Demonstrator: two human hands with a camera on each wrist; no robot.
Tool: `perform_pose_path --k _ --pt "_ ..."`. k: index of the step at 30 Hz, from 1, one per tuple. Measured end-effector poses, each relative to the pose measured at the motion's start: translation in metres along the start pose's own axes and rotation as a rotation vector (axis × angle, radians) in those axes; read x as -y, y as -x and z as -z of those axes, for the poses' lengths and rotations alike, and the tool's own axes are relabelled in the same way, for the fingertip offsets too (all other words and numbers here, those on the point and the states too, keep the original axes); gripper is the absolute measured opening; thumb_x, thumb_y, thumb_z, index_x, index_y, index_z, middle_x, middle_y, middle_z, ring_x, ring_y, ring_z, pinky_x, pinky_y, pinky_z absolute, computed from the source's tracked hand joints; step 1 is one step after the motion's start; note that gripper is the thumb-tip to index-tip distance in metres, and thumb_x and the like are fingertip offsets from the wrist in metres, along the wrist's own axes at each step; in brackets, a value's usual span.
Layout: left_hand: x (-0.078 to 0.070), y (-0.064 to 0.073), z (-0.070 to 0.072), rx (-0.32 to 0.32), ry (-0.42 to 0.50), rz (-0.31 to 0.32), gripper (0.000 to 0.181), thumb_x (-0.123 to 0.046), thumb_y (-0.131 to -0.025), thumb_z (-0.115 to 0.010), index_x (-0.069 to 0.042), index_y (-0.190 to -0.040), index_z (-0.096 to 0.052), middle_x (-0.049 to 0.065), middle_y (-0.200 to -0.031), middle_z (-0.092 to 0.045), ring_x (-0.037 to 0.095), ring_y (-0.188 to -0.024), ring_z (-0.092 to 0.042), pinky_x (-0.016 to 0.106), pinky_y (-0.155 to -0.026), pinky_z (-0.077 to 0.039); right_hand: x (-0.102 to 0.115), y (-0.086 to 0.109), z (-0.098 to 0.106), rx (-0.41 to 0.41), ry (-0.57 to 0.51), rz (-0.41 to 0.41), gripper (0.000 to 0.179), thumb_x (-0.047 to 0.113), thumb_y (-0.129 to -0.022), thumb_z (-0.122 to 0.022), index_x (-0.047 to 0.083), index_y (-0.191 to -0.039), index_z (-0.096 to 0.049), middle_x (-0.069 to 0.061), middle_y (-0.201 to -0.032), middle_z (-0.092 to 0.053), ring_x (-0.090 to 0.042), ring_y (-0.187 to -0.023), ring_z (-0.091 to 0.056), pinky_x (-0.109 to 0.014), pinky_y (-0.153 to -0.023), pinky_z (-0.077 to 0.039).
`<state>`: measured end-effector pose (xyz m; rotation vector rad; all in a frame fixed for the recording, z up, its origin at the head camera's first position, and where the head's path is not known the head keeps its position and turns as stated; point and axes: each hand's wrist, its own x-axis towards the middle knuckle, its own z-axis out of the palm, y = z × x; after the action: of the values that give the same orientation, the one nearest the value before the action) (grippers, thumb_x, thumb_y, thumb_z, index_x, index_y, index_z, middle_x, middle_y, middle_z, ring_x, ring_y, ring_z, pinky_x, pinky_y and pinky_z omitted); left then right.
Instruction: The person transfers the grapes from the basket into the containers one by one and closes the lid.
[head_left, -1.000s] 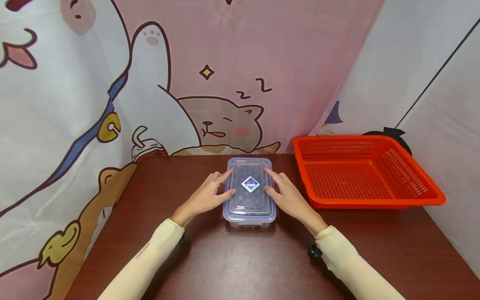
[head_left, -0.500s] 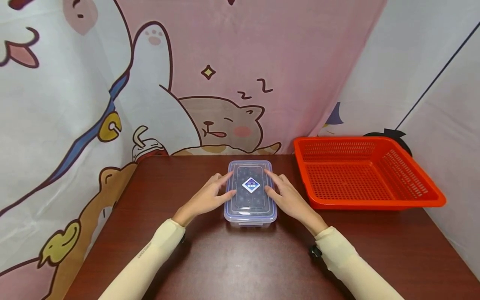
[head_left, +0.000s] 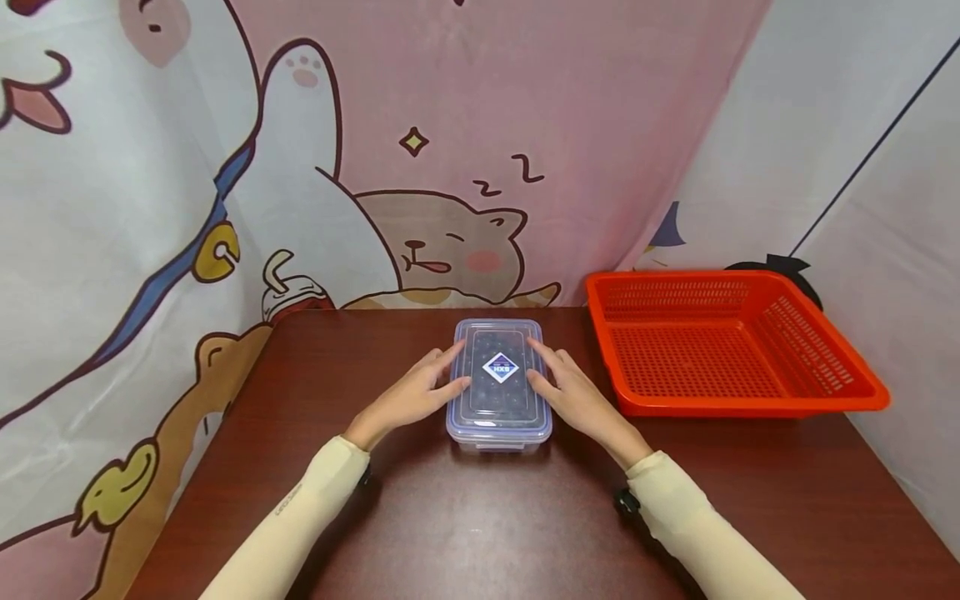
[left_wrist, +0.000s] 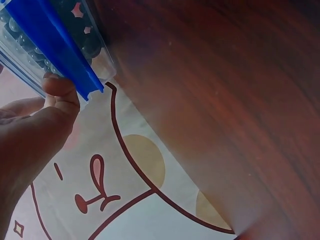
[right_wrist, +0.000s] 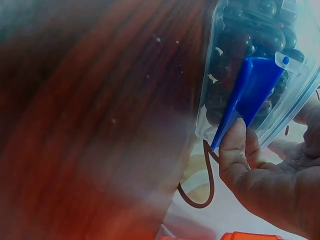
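Note:
A clear plastic food container with a blue-rimmed lid and a diamond-shaped label stands on the brown table. Dark, glossy round things show through its walls. My left hand grips its left long side, thumb and index fingertip on the lid, other fingers curled below the rim. There a fingertip touches the end of a blue latch in the left wrist view. My right hand grips the opposite side the same way. In the right wrist view a fingertip lies on that side's blue latch, which slants across the wall.
An orange-red perforated plastic basket sits at the table's right, beyond my right hand. Behind the table hangs a cloth printed with cartoon animals. Bare table lies between my forearms and the container.
The far end of the lid appears slightly lower than a second ago. Both hands keep their places at the container's sides, and the basket stays put.

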<state>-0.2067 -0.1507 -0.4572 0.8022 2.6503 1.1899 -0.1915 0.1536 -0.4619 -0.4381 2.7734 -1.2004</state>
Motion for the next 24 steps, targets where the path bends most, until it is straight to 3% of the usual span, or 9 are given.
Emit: perform_pose_path --k 8,15,21,24 --pt "0.0036 -0.0016 -0.0003 0.020 0.027 0.031 0.078 -0.037 -0.112 -0.064 -0.006 -0.174 -0.026 0.019 -0.136 -0.057 0.029 -0.113 -0.056 0.048 -0.102 -0.048 0.0001 -0.0049 0.0012 0.018 0.018 -0.009 0.071 0.034 -0.112 -0.063 0.018 -0.174 -0.033 -0.014 -0.122 -0.052 -0.028 -0.103 -0.054 -0.041 -0.084 -0.049" --pt "0.0018 0.0000 -0.0019 0.052 0.058 0.075 0.082 -0.040 -0.112 -0.063 -0.009 -0.175 -0.021 0.026 -0.161 -0.045 0.036 -0.144 -0.047 0.056 -0.123 -0.034 -0.0025 -0.0052 -0.0005 0.029 0.018 -0.022 0.071 0.037 -0.113 -0.061 0.021 -0.175 -0.030 -0.016 -0.121 -0.049 -0.029 -0.101 -0.055 -0.041 -0.082 -0.048" --pt "0.0006 0.0011 -0.0045 0.075 0.073 0.076 0.083 -0.041 -0.113 -0.062 -0.012 -0.176 -0.016 0.026 -0.170 -0.034 0.038 -0.155 -0.037 0.056 -0.126 -0.028 -0.0051 -0.0014 -0.0041 0.017 0.031 -0.030 0.072 0.036 -0.113 -0.060 0.021 -0.175 -0.028 -0.017 -0.121 -0.050 -0.031 -0.101 -0.057 -0.043 -0.087 -0.050" --pt "0.0025 0.0016 -0.0064 0.080 0.093 0.075 0.083 -0.040 -0.113 -0.061 -0.014 -0.177 -0.014 0.026 -0.169 -0.036 0.037 -0.153 -0.040 0.056 -0.126 -0.029 -0.0055 -0.0007 -0.0047 0.014 0.025 -0.022 0.073 0.034 -0.112 -0.060 0.020 -0.176 -0.027 -0.018 -0.122 -0.049 -0.031 -0.105 -0.053 -0.043 -0.087 -0.049"
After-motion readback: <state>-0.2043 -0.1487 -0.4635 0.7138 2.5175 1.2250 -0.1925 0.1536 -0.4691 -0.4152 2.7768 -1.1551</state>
